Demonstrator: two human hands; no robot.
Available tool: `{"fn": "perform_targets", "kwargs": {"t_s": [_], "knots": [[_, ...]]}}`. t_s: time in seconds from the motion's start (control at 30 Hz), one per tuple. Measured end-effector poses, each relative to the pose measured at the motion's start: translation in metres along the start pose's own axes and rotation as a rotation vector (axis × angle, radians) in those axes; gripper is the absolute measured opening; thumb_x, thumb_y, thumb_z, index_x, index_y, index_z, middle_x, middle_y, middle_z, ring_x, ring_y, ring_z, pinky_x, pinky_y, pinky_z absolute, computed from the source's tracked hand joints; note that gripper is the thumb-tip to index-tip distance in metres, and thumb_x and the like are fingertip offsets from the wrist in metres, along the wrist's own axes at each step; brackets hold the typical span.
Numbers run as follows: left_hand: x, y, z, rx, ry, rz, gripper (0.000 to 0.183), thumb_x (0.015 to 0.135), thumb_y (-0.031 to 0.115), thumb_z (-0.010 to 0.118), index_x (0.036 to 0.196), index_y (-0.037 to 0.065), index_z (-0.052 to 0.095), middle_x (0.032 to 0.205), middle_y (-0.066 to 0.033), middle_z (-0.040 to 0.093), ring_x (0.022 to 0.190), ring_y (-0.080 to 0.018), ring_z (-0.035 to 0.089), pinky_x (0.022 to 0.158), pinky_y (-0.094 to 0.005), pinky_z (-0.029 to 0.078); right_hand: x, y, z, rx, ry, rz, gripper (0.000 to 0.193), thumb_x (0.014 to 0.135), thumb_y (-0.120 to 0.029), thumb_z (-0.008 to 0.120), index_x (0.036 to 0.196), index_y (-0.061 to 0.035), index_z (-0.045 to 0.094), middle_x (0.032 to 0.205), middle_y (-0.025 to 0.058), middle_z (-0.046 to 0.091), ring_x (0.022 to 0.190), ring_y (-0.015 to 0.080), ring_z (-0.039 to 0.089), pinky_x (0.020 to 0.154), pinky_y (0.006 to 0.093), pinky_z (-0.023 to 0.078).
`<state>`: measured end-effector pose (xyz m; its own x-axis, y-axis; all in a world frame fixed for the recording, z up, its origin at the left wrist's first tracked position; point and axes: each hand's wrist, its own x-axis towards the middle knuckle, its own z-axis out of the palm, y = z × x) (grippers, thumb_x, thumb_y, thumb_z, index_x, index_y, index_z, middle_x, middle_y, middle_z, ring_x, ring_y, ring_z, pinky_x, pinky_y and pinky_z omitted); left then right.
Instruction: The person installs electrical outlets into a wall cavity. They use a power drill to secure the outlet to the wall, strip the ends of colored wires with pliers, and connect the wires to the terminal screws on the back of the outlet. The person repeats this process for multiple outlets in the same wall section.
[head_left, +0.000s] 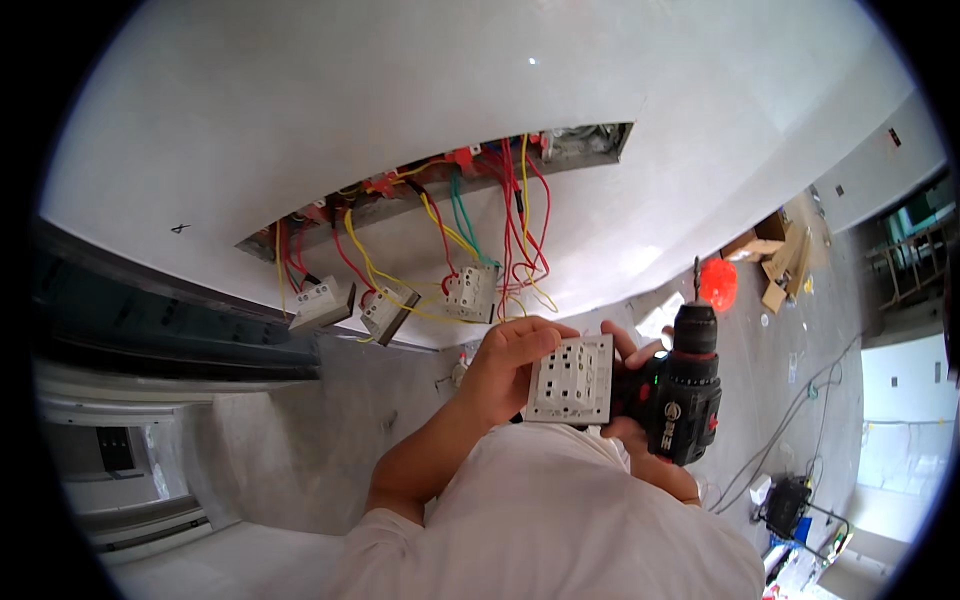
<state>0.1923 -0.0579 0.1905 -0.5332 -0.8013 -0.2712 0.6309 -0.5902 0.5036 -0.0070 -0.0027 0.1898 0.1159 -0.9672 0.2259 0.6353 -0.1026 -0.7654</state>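
Observation:
My left hand (505, 368) is closed on a white wall switch module (572, 382), its back with terminal holes turned up toward me and no wires seen on it. Close by on the right, my right hand (630, 345) is wrapped round a black cordless drill (688, 390), its bit pointing away toward the wall. Some right fingers come up beside the switch's right edge; whether they touch it I cannot tell. Three more switch modules hang on wires from the wall: a left one (322, 303), a middle one (390, 315) and a right one (470, 292).
A long recess (590, 142) in the white wall holds red, yellow and green wires (525, 215). On the floor to the right lie a red-orange bag (718, 284), cardboard (788, 262), a grey cable (770, 460) and a black object with a frame (788, 508). A dark opening (170, 310) is at left.

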Motion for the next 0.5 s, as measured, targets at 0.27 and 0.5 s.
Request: {"fn": "perform_targets", "kwargs": {"t_s": [0.27,0.5], "knots": [[0.004,-0.002,-0.007,0.379,0.199,0.248,0.027,0.103,0.022,0.061,0.114,-0.003,0.062,0.107,-0.0098,0.066,0.085,-0.0166,0.066,0.079,-0.0324,0.056,0.016,-0.002,0.006,-0.068,0.053,-0.199,0.108,0.073,-0.013,0.093,0.152,-0.0131,0.02,0.127,0.0075,0.053,0.144,0.0419,0.04,0.106,0.052,0.053],[0.016,0.018,-0.003,1.122,0.442,0.942,0.039,0.093,0.014,0.074,0.123,-0.004,0.058,0.124,-0.0193,0.062,0.091,-0.0205,0.067,0.092,-0.036,0.054,0.022,0.004,-0.012,-0.14,0.146,-0.391,0.112,0.072,-0.014,0.094,0.155,-0.0112,0.018,0.119,0.006,0.054,0.146,0.0452,0.036,0.111,0.0584,0.047]]}}
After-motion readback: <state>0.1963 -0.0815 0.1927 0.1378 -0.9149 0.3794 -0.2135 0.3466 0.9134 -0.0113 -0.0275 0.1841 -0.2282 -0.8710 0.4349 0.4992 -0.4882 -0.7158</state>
